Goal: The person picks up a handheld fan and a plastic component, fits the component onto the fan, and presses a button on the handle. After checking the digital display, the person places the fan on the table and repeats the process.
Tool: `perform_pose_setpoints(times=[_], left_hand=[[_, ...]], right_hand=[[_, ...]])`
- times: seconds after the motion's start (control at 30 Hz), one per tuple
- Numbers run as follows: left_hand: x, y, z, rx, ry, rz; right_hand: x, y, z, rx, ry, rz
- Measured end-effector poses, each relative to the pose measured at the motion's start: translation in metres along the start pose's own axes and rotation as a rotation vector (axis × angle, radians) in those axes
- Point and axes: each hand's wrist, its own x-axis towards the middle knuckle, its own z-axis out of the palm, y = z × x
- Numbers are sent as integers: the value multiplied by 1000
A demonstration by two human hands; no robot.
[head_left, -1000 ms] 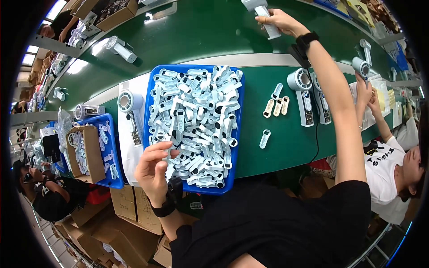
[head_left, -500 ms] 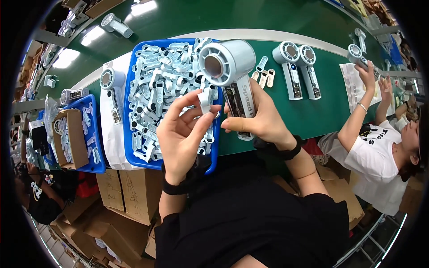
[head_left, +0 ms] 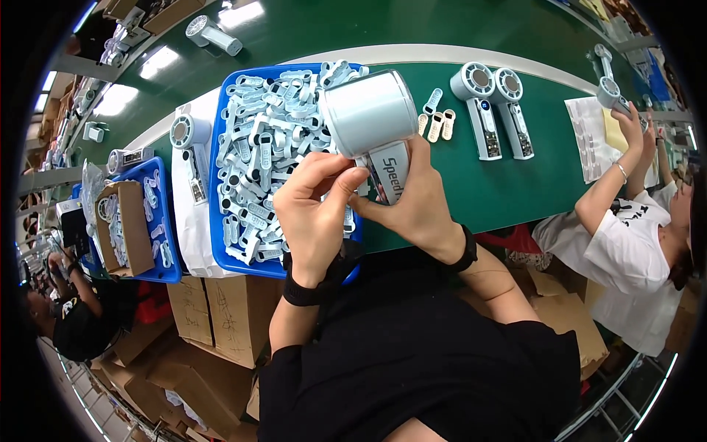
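My right hand (head_left: pixel 416 202) is wrapped round the handle of a pale blue handheld fan (head_left: pixel 372 110), whose round head points up and left. Part of the handle's dark inside shows beside the grip. At the top of that handle, my left hand (head_left: pixel 313 214) pinches with thumb and forefinger. The small pale handle cover in it is mostly hidden by the fingers. Just left and behind is a blue tray (head_left: pixel 214 184), heaped with similar light blue covers (head_left: pixel 258 147). Several small loose covers (head_left: pixel 435 127) lie on the green mat right of the fan.
Two fans (head_left: pixel 482 110) with uncovered handles lie to the right. Another fan (head_left: pixel 190 144) rests on white paper left of the tray. A second blue tray (head_left: pixel 174 250) holds a cardboard box. One person (head_left: pixel 626 228) works at the right, another at the left. Cartons (head_left: pixel 221 313) stand below the table.
The fan has turned, so its front grille no longer faces me. My left hand has brought the cover against the handle, and the cover is now mostly out of sight.
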Motion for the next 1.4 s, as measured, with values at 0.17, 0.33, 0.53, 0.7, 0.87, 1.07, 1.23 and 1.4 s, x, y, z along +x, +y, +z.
perform_pose_setpoints(times=[0.17,0.33,0.53,0.7,0.87,1.07,1.23,1.4], left_hand=[[2,2,1,77,-23,65],[5,3,4,-18,-78,35],[17,13,0,-642,-476,-264],[11,18,4,-617,-423,-290],[4,14,8,-545,-416,-275],[-28,13,14,94,-320,65],[-48,-17,10,295,-412,113],[-41,-15,6,116,-392,-18]], right_hand=[[2,0,-1,115,-23,114],[7,4,-7,260,-73,23],[9,-30,-31,744,-474,416],[8,-27,-35,796,-510,428],[4,-25,-44,743,-576,482],[-24,29,-86,431,-595,261],[-43,30,-99,304,-566,302],[-57,27,-68,183,-550,108]])
